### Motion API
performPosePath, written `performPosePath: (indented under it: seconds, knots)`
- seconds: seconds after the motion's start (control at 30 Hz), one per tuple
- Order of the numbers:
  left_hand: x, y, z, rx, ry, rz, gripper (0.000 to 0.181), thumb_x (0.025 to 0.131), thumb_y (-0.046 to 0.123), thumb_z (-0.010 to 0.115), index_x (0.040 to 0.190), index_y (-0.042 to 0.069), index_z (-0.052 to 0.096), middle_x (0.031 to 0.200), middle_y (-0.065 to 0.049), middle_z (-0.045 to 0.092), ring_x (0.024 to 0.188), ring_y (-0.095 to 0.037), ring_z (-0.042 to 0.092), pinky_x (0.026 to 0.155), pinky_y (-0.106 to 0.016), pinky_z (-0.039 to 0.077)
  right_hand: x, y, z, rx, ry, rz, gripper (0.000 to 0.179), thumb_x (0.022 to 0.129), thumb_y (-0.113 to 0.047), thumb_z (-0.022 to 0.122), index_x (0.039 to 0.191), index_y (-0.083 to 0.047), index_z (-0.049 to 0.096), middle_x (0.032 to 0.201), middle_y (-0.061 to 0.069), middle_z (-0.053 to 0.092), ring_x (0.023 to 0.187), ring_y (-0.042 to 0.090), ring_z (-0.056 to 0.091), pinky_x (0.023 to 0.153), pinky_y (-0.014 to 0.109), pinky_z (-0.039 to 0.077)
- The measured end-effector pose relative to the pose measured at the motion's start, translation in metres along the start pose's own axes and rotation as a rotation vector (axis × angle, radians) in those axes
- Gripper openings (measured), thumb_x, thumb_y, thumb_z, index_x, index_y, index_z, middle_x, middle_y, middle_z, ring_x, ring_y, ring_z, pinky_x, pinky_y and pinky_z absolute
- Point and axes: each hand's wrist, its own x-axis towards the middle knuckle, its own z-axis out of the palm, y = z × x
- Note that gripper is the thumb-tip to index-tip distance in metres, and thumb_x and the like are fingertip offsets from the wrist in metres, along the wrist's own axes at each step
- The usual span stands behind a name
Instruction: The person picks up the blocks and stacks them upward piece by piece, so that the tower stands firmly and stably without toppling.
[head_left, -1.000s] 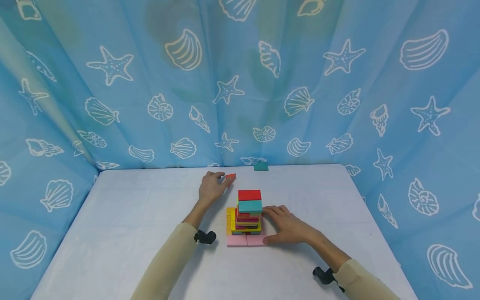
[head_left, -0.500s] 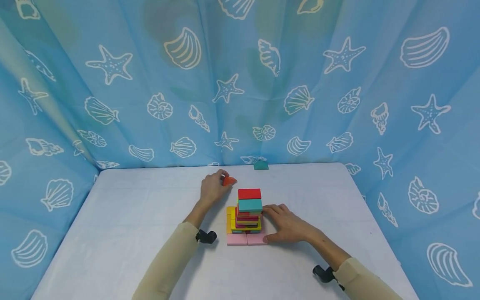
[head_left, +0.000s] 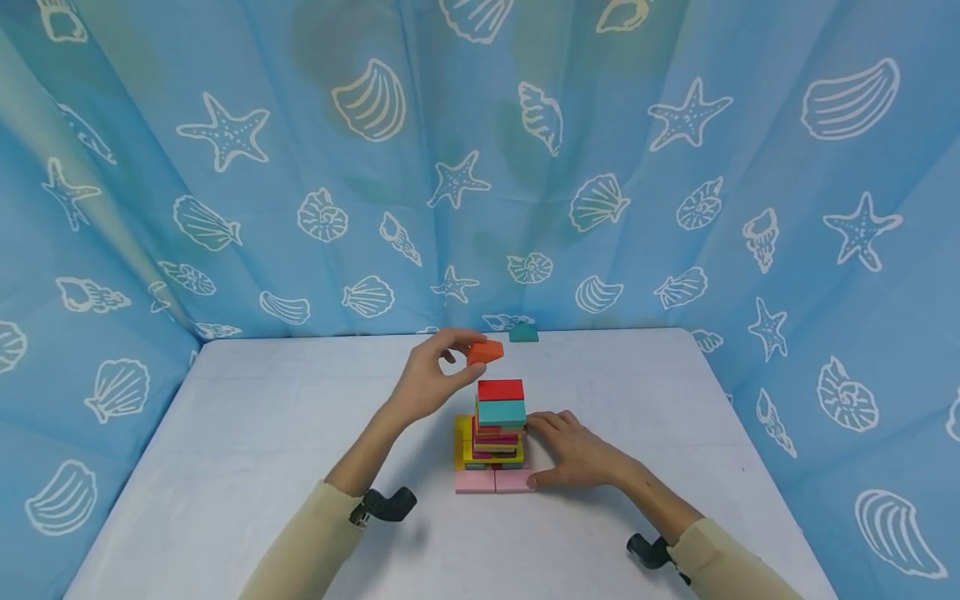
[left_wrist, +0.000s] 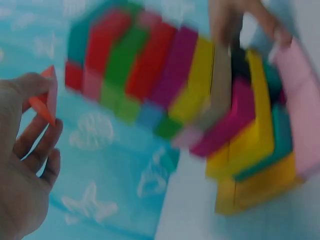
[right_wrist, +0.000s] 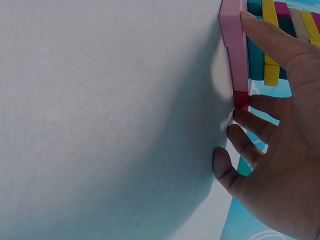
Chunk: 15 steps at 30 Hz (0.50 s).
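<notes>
An orange triangular block (head_left: 489, 351) is pinched between the thumb and fingers of my left hand (head_left: 431, 379), up behind and slightly left of the tower's top. The left wrist view shows the same orange block (left_wrist: 51, 97) apart from the tower. A tower of coloured blocks (head_left: 501, 412) stands upright, capped by a red block (head_left: 500, 390) above a teal one. Wide yellow and pink blocks (head_left: 474, 481) form its foot. My right hand (head_left: 573, 454) lies spread along the tower's right side, thumb on the pink block (right_wrist: 234, 30) and fingertips by the base.
A small green block (head_left: 523, 333) sits at the table's back edge. The white table (head_left: 262, 467) meets a blue curtain (head_left: 480, 233) with shell and starfish prints behind it. A dark wrist camera (head_left: 390, 505) sticks out from the left sleeve.
My left hand has lifted the orange block off the table and carried it rightward toward the tower's top. The right hand keeps its place at the base.
</notes>
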Motion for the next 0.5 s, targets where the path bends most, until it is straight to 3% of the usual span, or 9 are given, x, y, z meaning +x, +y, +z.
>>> performPosePath:
  seconds: [0.1, 0.2, 0.5]
  knots:
    - [-0.007, 0.016, 0.002, -0.014, -0.077, 0.047, 0.037, 0.092, 0.031, 0.075, 0.128, 0.028, 0.066, 0.116, 0.012, 0.065, 0.102, -0.009, 0.057, 0.086, -0.037, 0.05, 0.0, 0.001, 0.0, -0.005, -0.004, -0.003, 0.096, 0.074, -0.055, 0.083, 0.153, -0.021, 0.04, 0.154, 0.002, 0.042, 0.137, 0.026, 0.037, 0.106, 0.054, 0.045]
    - [-0.013, 0.024, 0.005, -0.006, -0.112, 0.06, 0.035, 0.092, 0.032, 0.075, 0.126, 0.03, 0.068, 0.113, 0.014, 0.065, 0.101, -0.007, 0.056, 0.085, -0.034, 0.049, 0.001, 0.002, 0.0, -0.005, -0.002, -0.012, 0.096, 0.075, -0.057, 0.082, 0.154, -0.021, 0.039, 0.154, 0.002, 0.042, 0.136, 0.026, 0.037, 0.106, 0.055, 0.043]
    - [-0.016, 0.026, 0.011, 0.022, -0.138, 0.07, 0.032, 0.092, 0.028, 0.076, 0.124, 0.031, 0.07, 0.111, 0.014, 0.063, 0.104, -0.007, 0.055, 0.086, -0.033, 0.051, -0.001, 0.002, -0.001, 0.015, 0.012, -0.05, 0.093, 0.078, -0.056, 0.08, 0.152, -0.016, 0.041, 0.153, 0.006, 0.043, 0.133, 0.029, 0.04, 0.105, 0.057, 0.043]
